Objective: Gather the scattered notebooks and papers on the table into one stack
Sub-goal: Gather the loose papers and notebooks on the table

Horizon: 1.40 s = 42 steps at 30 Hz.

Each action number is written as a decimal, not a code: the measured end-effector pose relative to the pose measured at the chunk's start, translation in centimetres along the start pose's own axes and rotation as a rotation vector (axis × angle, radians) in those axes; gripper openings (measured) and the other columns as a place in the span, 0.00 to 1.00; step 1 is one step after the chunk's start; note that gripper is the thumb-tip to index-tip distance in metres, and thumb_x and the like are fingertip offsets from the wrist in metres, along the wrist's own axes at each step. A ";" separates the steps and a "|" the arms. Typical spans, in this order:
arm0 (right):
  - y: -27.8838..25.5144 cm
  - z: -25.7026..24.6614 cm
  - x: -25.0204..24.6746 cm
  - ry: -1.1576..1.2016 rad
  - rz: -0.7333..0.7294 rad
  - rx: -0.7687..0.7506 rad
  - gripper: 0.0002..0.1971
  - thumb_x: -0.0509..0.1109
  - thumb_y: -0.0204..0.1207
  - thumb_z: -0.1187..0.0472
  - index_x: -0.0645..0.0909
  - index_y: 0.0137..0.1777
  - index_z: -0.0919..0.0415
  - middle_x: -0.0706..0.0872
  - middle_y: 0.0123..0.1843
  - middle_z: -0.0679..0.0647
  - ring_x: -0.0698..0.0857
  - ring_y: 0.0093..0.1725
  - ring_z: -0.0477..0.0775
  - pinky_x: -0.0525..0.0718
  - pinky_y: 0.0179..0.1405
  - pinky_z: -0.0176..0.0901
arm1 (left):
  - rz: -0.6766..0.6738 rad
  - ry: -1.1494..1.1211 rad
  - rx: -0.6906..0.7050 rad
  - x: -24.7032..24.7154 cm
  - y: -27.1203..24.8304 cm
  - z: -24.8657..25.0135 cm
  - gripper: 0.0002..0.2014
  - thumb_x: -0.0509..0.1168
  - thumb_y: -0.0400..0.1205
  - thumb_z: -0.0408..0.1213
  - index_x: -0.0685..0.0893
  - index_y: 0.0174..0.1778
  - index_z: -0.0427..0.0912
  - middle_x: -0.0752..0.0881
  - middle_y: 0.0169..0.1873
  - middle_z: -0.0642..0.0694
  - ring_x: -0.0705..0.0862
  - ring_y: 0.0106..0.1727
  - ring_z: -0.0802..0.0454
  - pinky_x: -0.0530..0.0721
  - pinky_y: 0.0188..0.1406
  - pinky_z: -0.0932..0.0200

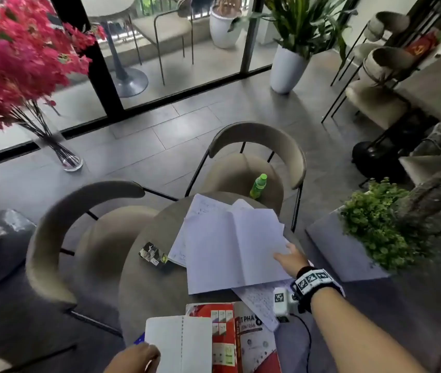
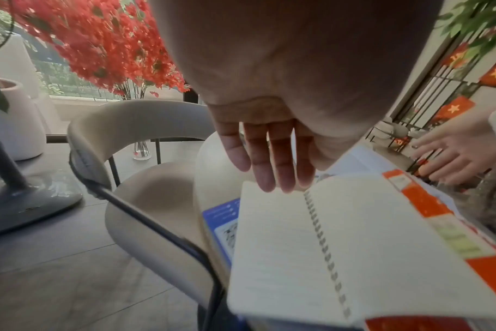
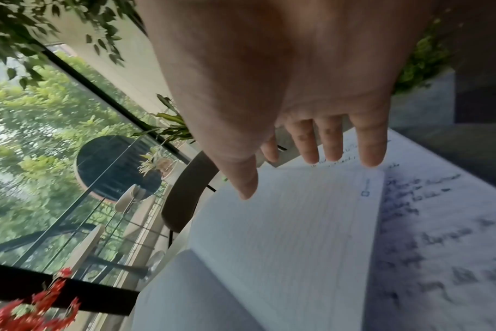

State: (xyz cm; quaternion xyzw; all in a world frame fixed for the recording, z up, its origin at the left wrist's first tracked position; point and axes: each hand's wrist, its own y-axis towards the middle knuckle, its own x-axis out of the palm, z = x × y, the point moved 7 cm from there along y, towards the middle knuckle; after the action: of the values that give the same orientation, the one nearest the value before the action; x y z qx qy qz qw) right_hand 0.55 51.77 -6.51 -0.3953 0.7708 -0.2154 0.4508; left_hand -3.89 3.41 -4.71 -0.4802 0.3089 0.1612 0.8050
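A large open lined sheet [image 1: 235, 249] lies in the middle of the round table [image 1: 144, 289], on top of other written papers [image 1: 206, 208]. My right hand [image 1: 289, 258] reaches over its right edge with straight fingers [image 3: 330, 145], holding nothing. A handwritten sheet [image 1: 259, 300] lies under my right wrist. At the near edge an open spiral notebook [image 1: 181, 343] rests on a red book [image 1: 243, 343] and a blue-covered item [image 2: 220, 224]. My left hand [image 2: 269, 170] hovers at the spiral notebook's [image 2: 340, 246] left corner, fingers straight.
A small dark printed pack [image 1: 152, 255] lies on the table left of the papers. Two beige chairs [image 1: 84, 238] stand at the far side; a green bottle [image 1: 258, 185] sits on the right one's seat. A vase of pink flowers [image 1: 68, 157] and a planter [image 1: 375, 227] flank the table.
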 end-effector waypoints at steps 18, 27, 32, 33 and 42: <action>5.6 2.4 -0.3 0.229 -0.150 0.048 0.05 0.80 0.77 0.57 0.90 0.45 0.58 0.95 0.56 0.64 0.94 0.49 0.62 0.91 0.60 0.61 | 0.286 -0.876 -0.505 -5.6 16.8 9.8 0.12 0.73 0.79 0.37 0.88 0.42 0.28 0.89 0.37 0.28 0.80 0.37 0.44 0.72 0.37 0.52; 3.8 0.4 -1.1 0.369 -0.181 0.000 0.07 0.73 0.82 0.70 0.89 0.45 0.59 0.94 0.50 0.62 0.90 0.44 0.59 0.89 0.53 0.54 | 0.361 -0.847 -0.412 -5.9 16.0 9.6 0.17 0.72 0.80 0.41 0.75 0.29 0.40 0.78 0.27 0.43 0.75 0.31 0.44 0.75 0.36 0.49; 2.8 0.3 0.1 0.482 -0.229 0.079 0.12 0.74 0.81 0.67 0.87 0.61 0.72 0.93 0.58 0.71 0.92 0.56 0.71 0.86 0.67 0.71 | 0.294 -0.927 -0.134 -7.0 15.9 15.1 0.03 0.60 0.88 0.37 0.78 0.54 0.47 0.88 0.50 0.45 0.88 0.52 0.43 0.87 0.56 0.41; 2.4 -0.1 0.5 0.510 -0.251 0.086 0.16 0.74 0.81 0.64 0.85 0.66 0.71 0.93 0.58 0.68 0.91 0.59 0.72 0.85 0.68 0.72 | 0.297 -0.913 -0.059 -7.4 16.1 16.3 0.07 0.58 0.88 0.35 0.78 0.58 0.50 0.88 0.54 0.46 0.87 0.56 0.44 0.85 0.59 0.43; -2.6 -5.0 4.3 0.687 -0.452 0.068 0.27 0.72 0.79 0.38 0.83 0.72 0.54 0.93 0.65 0.62 0.91 0.65 0.64 0.86 0.70 0.62 | 0.141 -0.439 0.320 -8.1 15.7 26.7 0.23 0.48 0.88 0.51 0.61 0.82 0.66 0.89 0.62 0.45 0.87 0.59 0.44 0.82 0.54 0.51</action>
State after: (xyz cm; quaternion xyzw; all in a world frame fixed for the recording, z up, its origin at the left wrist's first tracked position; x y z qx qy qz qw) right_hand -3.88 46.68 -4.52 -0.4445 0.7627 -0.4538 0.1215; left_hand -9.62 34.69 -0.74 -0.2780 0.1812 0.2660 0.9051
